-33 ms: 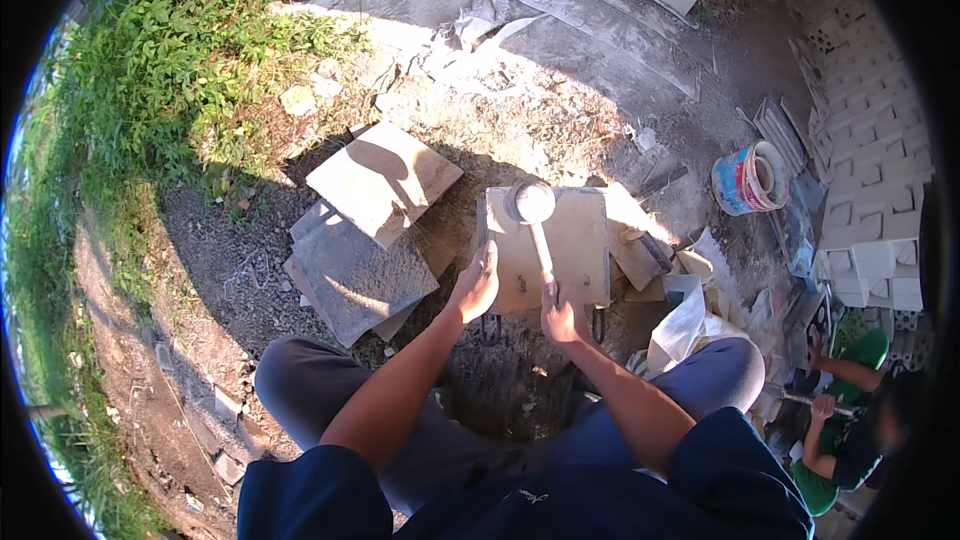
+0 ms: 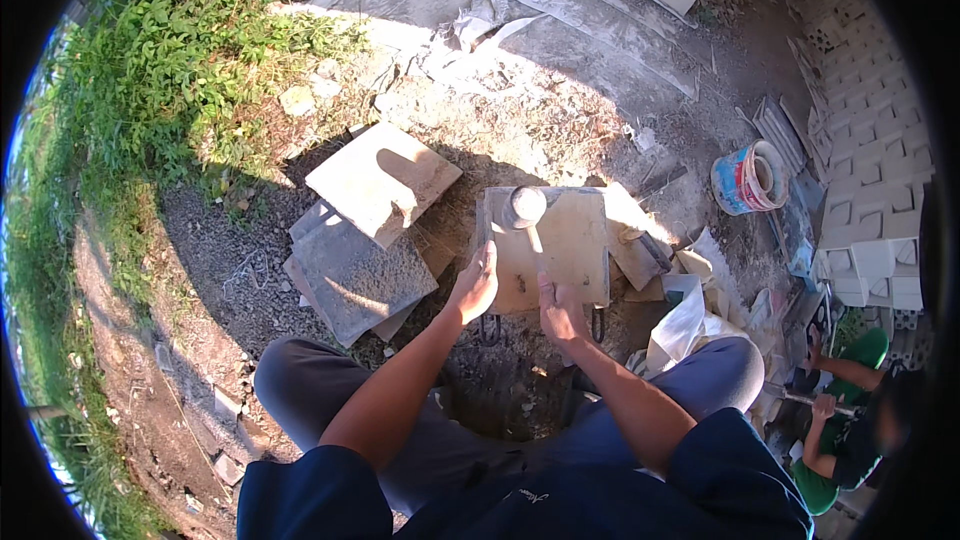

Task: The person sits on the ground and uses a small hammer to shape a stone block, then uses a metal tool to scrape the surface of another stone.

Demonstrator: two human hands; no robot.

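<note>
Your right hand [image 2: 563,318] gripped a pale, round-headed, likely top-heavy mallet [image 2: 525,207] low; your left hand [image 2: 474,286] held a square beige slab [image 2: 578,245] ahead edgewise.

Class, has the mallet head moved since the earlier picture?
Yes: in this view, the mallet head sits slightly farther left and lower, judged against the unmoved bucket.
</note>
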